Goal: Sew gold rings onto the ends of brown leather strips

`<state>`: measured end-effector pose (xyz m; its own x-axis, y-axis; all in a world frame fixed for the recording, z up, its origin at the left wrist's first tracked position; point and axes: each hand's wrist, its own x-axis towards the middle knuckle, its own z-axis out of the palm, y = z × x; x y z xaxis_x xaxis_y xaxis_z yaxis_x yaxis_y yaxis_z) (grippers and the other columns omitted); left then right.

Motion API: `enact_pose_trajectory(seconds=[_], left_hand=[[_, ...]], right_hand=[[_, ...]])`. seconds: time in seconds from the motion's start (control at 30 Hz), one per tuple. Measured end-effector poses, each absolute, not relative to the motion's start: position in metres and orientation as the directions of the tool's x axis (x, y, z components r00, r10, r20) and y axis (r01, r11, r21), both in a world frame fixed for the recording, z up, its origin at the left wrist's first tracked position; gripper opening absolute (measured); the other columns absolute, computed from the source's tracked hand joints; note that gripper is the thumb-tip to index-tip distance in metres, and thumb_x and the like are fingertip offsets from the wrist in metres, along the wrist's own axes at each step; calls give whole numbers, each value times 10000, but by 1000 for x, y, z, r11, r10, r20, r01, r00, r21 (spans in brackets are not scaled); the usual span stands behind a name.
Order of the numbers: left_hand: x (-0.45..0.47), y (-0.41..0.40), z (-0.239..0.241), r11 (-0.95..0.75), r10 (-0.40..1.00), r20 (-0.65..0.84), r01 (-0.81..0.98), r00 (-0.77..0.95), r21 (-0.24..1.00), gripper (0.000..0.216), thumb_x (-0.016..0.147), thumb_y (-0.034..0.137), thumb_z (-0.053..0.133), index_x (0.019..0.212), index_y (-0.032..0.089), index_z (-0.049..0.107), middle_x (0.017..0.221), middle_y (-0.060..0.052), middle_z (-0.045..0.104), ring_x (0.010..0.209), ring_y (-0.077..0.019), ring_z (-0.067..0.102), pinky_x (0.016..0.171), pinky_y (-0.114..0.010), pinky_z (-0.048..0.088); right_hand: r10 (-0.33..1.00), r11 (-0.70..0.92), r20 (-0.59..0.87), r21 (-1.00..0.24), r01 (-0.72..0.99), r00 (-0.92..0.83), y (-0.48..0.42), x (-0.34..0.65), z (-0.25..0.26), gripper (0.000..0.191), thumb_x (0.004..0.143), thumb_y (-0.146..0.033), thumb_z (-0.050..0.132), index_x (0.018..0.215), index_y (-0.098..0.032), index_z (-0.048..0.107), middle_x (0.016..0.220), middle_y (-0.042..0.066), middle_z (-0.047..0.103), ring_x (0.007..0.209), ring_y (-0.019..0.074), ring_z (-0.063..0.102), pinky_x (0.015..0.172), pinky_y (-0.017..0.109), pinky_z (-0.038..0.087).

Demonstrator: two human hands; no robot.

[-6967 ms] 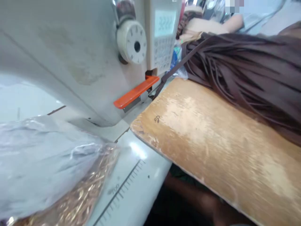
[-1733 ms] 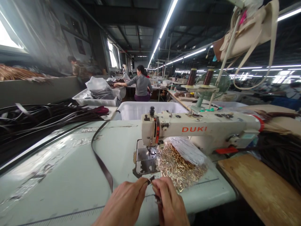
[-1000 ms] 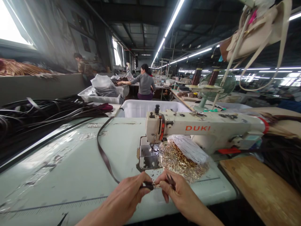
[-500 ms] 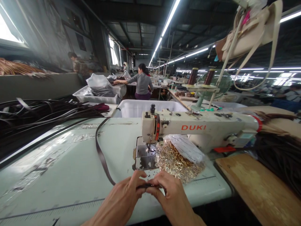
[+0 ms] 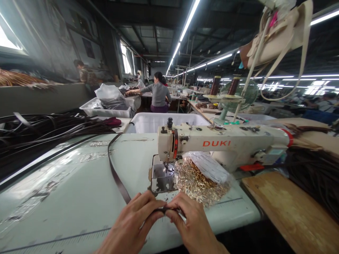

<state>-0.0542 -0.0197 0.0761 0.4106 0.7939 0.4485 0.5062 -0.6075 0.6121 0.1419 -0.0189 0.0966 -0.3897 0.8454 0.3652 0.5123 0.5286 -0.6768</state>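
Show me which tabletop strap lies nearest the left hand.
The lone curved strap running to the left hand; the heaped straps at far left lie farther away.

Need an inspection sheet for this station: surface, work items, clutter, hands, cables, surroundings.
Surface: pale green table with ruler marks along its near edge and shiny patches at left.
Work items: small dark strip between the hands; a dark strap runs behind the left hand; whether they join is hidden.
Clutter: plastic bag of gold-coloured hardware beside the needle plate; heap of dark straps at left.
Hands: left hand and right hand both pinch the dark strip.
Cables: nothing seen for certain.
Surroundings: sewing machine, white bin behind the table, a co-worker in a grey top.
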Motion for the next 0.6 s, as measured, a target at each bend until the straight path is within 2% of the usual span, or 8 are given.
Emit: enact_pose_trajectory(seconds=[0.2, 0.27, 0.4, 0.6], left_hand=[[-50, -17, 75, -644, 762, 515, 543, 394, 538, 136, 957, 248, 467, 1031, 283, 576, 848, 26, 546, 768, -114, 534, 721, -245, 403], [-49, -14, 76, -610, 791, 461, 580, 402, 540, 131, 961, 265, 450, 994, 270, 577, 864, 17, 551, 785, -136, 524, 746, -281, 394], [-50, 0, 83, -511, 854, 253, 642, 454, 573, 185, 958, 354, 426, 937, 259, 583, 897, -3, 560, 866, -181, 494, 786, -316, 391], [-53, 62, 92, -573, 782, 144, 608, 607, 550, 125, 876, 274, 488, 884, 213, 597, 871, 2, 589, 857, -175, 527, 874, -335, 360]], right_hand=[[869, 493, 350, -677, 546, -351, -18, 140, 90, 273, 949, -391, 467, 860, -189, 627, 828, 27, 601, 763, 153, 564, 650, 252, 365], [912, 408, 289, -717, 565, -292, -16, 138, 90, 271, 926, -421, 510, 836, -196, 633, 809, 14, 619, 750, 152, 572, 654, 250, 366], [979, 181, 80, -769, 613, -189, -5, 138, 94, 208, 822, -388, 670, 771, -193, 617, 712, -26, 654, 691, 140, 586, 643, 232, 377], [964, 193, -2, -680, 708, -265, 40, 137, 97, 78, 824, -259, 610, 771, -205, 629, 634, -40, 670, 609, 121, 611, 605, 215, 376]])
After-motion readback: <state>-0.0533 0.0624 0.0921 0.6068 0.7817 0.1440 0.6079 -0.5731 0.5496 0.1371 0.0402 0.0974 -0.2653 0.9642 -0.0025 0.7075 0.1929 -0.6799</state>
